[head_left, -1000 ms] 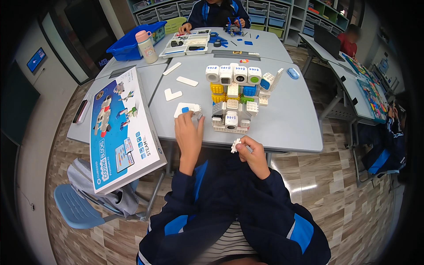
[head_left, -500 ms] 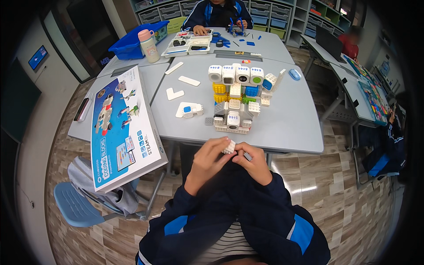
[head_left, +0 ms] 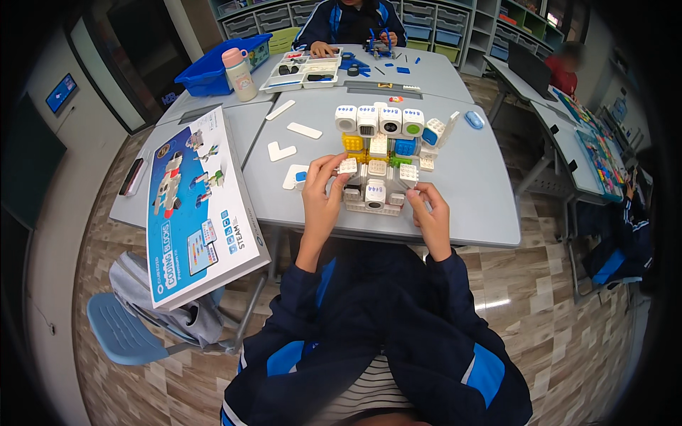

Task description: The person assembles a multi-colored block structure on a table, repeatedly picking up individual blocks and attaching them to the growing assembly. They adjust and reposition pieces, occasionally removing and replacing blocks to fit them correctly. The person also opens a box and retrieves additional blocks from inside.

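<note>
White plastic, by my judgement light, stiff and best held by its sides, the studded block (head_left: 347, 166) is pinched in my left hand (head_left: 323, 193) at the left of the block model (head_left: 377, 168); at its right, I cannot tell what my right hand (head_left: 432, 214) grips.

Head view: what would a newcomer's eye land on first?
Probably the white, yellow and blue block model on the table, with the left hand and right hand at its lower sides. Next, the big white-and-blue box on the left, then the blue bin at back left.
</note>
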A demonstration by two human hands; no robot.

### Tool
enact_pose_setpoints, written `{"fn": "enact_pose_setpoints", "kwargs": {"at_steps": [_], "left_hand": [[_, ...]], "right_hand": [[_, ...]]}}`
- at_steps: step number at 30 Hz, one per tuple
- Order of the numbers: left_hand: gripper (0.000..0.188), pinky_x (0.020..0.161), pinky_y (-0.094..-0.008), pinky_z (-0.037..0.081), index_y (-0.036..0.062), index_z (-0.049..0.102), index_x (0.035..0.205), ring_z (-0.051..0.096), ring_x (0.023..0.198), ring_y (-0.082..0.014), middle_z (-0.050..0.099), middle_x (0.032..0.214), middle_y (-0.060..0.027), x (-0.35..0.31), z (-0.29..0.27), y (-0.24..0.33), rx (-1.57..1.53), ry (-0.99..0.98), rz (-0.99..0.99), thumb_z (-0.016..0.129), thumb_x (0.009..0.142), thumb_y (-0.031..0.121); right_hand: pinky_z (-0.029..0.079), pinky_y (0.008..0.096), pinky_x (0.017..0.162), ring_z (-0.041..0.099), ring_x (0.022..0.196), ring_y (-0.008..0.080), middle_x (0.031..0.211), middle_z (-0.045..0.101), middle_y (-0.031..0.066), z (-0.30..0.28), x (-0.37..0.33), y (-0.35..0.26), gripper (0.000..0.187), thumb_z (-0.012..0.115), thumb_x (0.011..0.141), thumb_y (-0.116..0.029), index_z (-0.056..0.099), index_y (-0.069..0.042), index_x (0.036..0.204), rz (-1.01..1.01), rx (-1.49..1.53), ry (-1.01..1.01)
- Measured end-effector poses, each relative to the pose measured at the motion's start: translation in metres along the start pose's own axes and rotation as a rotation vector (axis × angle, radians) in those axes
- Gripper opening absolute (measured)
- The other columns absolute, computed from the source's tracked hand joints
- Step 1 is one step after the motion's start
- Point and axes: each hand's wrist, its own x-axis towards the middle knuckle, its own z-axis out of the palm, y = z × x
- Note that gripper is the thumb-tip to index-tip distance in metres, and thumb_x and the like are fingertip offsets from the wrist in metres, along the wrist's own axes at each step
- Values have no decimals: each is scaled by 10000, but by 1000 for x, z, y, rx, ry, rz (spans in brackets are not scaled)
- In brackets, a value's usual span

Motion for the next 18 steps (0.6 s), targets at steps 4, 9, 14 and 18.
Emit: {"fn": "enact_pose_setpoints", "kwargs": {"at_steps": [4, 9, 14, 18], "left_hand": [[293, 879, -323, 540, -1, 681, 1213, 658, 1026, -216, 653, 1186, -129, 4, -4, -2, -41, -18, -6, 690, 924, 42], [318, 946, -311, 528, -40, 648, 1237, 644, 1090, -179, 634, 1183, -107, 4, -8, -3, -86, -96, -59, 699, 924, -12], [311, 941, -300, 528, -29, 644, 1226, 650, 1081, -173, 659, 1153, -100, -2, 0, 2, -161, -99, -98, 699, 920, -32], [292, 925, -295, 532, -28, 653, 1202, 667, 1036, -169, 681, 1121, -94, -12, 9, 9, -243, -42, -202, 728, 929, 45]], "right_hand": [[288, 211, 477, 395, 544, 11, 669, 455, -67, 10, 2, 6, 269, 696, 982, -228, 641, -1, 1115, -106, -59, -2], [321, 227, 500, 418, 551, 30, 638, 453, -55, 16, 6, 13, 253, 723, 949, -208, 673, -2, 1089, -258, -228, 26], [406, 245, 650, 461, 675, 60, 636, 501, -11, 0, 9, 17, 282, 766, 918, -215, 700, 17, 1063, -116, -206, 20], [378, 234, 616, 450, 645, 46, 629, 495, -34, -15, 15, 21, 351, 766, 924, -243, 688, 28, 1132, -119, -189, 100]]}}
